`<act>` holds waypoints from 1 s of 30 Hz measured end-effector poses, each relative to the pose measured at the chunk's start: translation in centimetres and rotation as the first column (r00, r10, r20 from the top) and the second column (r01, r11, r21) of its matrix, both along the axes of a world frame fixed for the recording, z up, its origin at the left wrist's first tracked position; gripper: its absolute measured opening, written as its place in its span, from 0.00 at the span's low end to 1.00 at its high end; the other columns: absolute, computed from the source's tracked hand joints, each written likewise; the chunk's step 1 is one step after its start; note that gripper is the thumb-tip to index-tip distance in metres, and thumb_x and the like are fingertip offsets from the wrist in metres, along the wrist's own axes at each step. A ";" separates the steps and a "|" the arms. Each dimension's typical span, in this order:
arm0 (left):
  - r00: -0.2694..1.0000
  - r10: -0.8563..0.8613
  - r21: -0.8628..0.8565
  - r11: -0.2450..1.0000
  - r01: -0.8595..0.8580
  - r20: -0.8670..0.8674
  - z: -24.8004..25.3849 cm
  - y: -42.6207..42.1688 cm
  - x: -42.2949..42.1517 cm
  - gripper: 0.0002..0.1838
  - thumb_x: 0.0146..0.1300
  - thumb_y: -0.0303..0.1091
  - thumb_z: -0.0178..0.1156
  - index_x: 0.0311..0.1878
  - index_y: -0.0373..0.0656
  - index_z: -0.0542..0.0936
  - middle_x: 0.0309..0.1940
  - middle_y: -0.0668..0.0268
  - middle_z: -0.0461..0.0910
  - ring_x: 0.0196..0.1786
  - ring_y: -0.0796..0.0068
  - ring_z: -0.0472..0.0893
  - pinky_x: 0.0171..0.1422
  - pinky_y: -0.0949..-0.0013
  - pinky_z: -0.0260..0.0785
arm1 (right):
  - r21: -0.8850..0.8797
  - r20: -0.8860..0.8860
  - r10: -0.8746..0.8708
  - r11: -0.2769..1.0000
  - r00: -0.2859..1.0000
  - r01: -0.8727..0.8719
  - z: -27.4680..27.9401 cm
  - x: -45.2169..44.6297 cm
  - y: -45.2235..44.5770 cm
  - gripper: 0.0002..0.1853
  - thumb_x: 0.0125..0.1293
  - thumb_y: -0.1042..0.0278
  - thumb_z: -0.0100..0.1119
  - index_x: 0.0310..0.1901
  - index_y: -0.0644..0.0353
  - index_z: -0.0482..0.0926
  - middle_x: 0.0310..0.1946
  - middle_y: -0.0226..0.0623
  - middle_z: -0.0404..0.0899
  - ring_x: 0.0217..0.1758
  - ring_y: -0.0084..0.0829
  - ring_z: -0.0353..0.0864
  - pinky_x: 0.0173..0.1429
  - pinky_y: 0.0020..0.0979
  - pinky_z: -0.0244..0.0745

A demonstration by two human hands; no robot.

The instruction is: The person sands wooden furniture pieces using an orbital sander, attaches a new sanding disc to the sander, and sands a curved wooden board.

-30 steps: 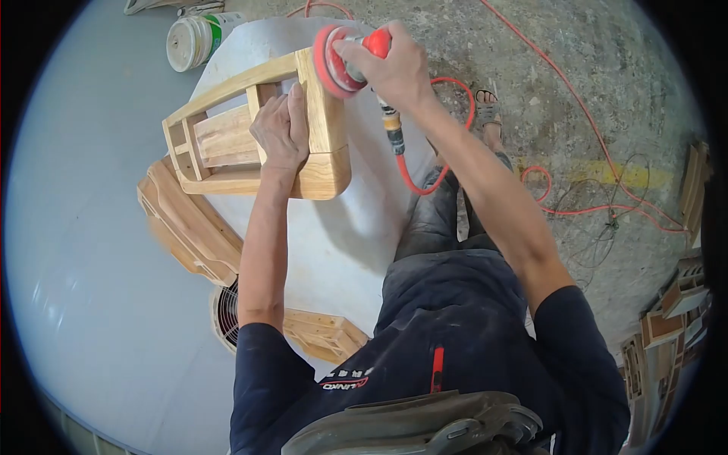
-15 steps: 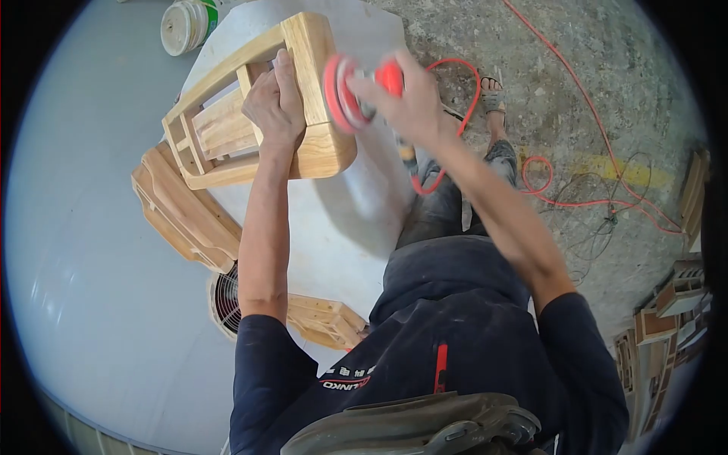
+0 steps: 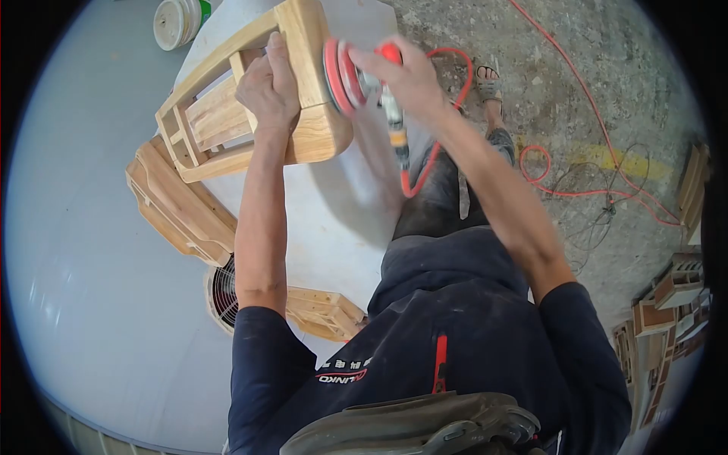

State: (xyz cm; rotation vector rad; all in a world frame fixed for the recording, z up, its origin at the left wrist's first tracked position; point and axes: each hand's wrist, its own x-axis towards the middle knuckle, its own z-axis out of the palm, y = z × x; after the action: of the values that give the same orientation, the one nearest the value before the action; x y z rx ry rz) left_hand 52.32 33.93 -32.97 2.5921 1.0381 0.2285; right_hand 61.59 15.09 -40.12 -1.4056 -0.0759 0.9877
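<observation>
My left hand (image 3: 269,87) is closed around a bar of a light wooden frame (image 3: 317,136), its thumb lying along the inner edge. The frame has slats inside and stands tilted on a white-covered work surface (image 3: 334,235). In my right hand (image 3: 413,80) is a red pneumatic disc sander (image 3: 345,76), the fingers wrapped round its body. The sander's round pad is upright against or very close to the frame's right-hand outer face; contact is hard to tell. A red air hose (image 3: 434,163) hangs from its fitting below my hand.
Another wooden piece (image 3: 182,205) lies at the left, near a round fan (image 3: 224,296). A further wooden frame (image 3: 322,312) is by my left elbow. A white bucket (image 3: 176,23) stands top left. Hose and cables (image 3: 607,199) trail over the concrete floor, with stacked wooden parts (image 3: 656,326) at right.
The sander stays by the frame's outer face, its pad now turned slightly. The frame and both hands appear a little higher in view, along with a small shift of the whole scene.
</observation>
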 end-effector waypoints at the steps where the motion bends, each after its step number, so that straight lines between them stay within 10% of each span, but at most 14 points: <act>1: 1.000 0.018 0.018 1.000 -0.018 0.023 -0.2 0.1 0.2 0.39 0.86 0.58 0.48 0.23 0.37 0.84 0.19 0.51 0.80 0.26 0.52 0.79 0.37 0.51 0.66 | 0.030 -0.133 -0.005 1.000 0.991 0.009 0.5 -1.4 -1.2 0.30 0.65 0.40 0.78 0.41 0.64 0.79 0.30 0.32 0.79 0.34 0.25 0.78 0.41 0.32 0.78; 6: 0.999 0.048 -0.026 0.998 -0.048 -0.024 0.0 0.3 0.3 0.38 0.86 0.57 0.49 0.23 0.37 0.84 0.20 0.50 0.80 0.27 0.50 0.80 0.38 0.50 0.68 | 0.025 -0.117 0.024 0.999 0.993 -0.021 3.6 -6.3 -5.3 0.29 0.65 0.43 0.79 0.44 0.64 0.79 0.33 0.36 0.81 0.35 0.29 0.81 0.43 0.33 0.79; 8: 0.999 0.039 -0.030 0.999 -0.039 0.001 0.1 0.3 0.3 0.38 0.86 0.57 0.49 0.23 0.37 0.84 0.20 0.49 0.80 0.27 0.50 0.80 0.38 0.49 0.67 | -0.029 0.281 -0.042 0.998 0.959 0.052 5.5 -5.9 -4.4 0.29 0.65 0.45 0.78 0.47 0.65 0.78 0.38 0.47 0.85 0.38 0.45 0.87 0.48 0.43 0.83; 13: 0.979 -0.175 0.089 0.982 0.166 0.103 -1.1 1.3 -0.4 0.33 0.86 0.50 0.49 0.24 0.39 0.83 0.19 0.50 0.77 0.27 0.48 0.79 0.36 0.49 0.65 | -0.226 0.603 0.180 0.973 0.777 -0.050 8.7 3.6 3.8 0.28 0.65 0.49 0.78 0.48 0.68 0.78 0.39 0.59 0.83 0.42 0.62 0.85 0.49 0.50 0.82; 15: 0.963 -0.237 0.118 0.968 0.223 0.127 -1.0 1.5 -0.7 0.31 0.86 0.47 0.49 0.25 0.40 0.83 0.20 0.50 0.76 0.26 0.47 0.78 0.35 0.48 0.64 | -0.250 0.671 0.186 0.968 0.717 -0.018 7.9 7.5 7.5 0.27 0.67 0.46 0.75 0.47 0.66 0.80 0.35 0.49 0.84 0.36 0.51 0.87 0.44 0.44 0.83; 18: 0.999 -0.046 0.040 0.998 0.046 0.006 -0.1 0.5 0.3 0.32 0.86 0.47 0.49 0.24 0.40 0.83 0.18 0.51 0.74 0.24 0.47 0.76 0.33 0.46 0.61 | -0.240 0.601 0.129 0.971 0.789 0.024 5.3 11.9 9.3 0.31 0.68 0.42 0.70 0.47 0.72 0.81 0.36 0.66 0.87 0.44 0.63 0.91 0.47 0.57 0.86; 20: 0.999 -0.035 0.031 0.999 0.035 -0.001 -0.1 0.5 0.4 0.33 0.86 0.48 0.49 0.23 0.40 0.83 0.18 0.51 0.75 0.24 0.47 0.76 0.34 0.46 0.62 | 0.126 0.104 0.151 0.978 0.983 -0.164 2.6 12.8 8.7 0.25 0.71 0.44 0.73 0.48 0.62 0.83 0.32 0.37 0.85 0.31 0.34 0.87 0.37 0.38 0.83; 22: 1.000 -0.014 0.019 1.000 0.014 -0.008 -0.3 0.8 0.6 0.34 0.87 0.49 0.48 0.23 0.40 0.83 0.18 0.50 0.76 0.25 0.47 0.77 0.34 0.47 0.63 | 0.200 -0.142 0.173 0.969 0.975 -0.143 -0.9 11.3 7.4 0.22 0.74 0.45 0.70 0.49 0.59 0.84 0.32 0.32 0.85 0.30 0.27 0.86 0.34 0.35 0.82; 26: 1.000 0.020 0.040 0.999 -0.020 0.000 -0.4 0.5 0.7 0.36 0.86 0.54 0.47 0.22 0.40 0.82 0.21 0.49 0.79 0.26 0.47 0.79 0.36 0.47 0.64 | 0.337 -0.671 0.244 0.941 0.700 -0.004 -2.8 6.1 3.2 0.18 0.78 0.46 0.67 0.46 0.56 0.84 0.29 0.32 0.85 0.23 0.24 0.82 0.26 0.30 0.80; 30: 0.995 0.088 -0.016 0.996 -0.089 -0.044 0.2 0.5 1.4 0.38 0.86 0.56 0.46 0.21 0.39 0.82 0.21 0.49 0.79 0.28 0.45 0.80 0.37 0.48 0.66 | 0.299 -0.788 0.248 0.954 0.563 -0.003 -2.2 0.5 -1.1 0.20 0.75 0.46 0.71 0.51 0.56 0.83 0.36 0.34 0.86 0.26 0.27 0.84 0.28 0.31 0.81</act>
State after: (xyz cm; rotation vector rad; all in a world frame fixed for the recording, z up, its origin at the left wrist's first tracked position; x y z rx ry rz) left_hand 53.75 34.43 -32.78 2.5484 1.1662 0.1852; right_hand 62.07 13.96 -42.36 -0.5738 0.3879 1.6188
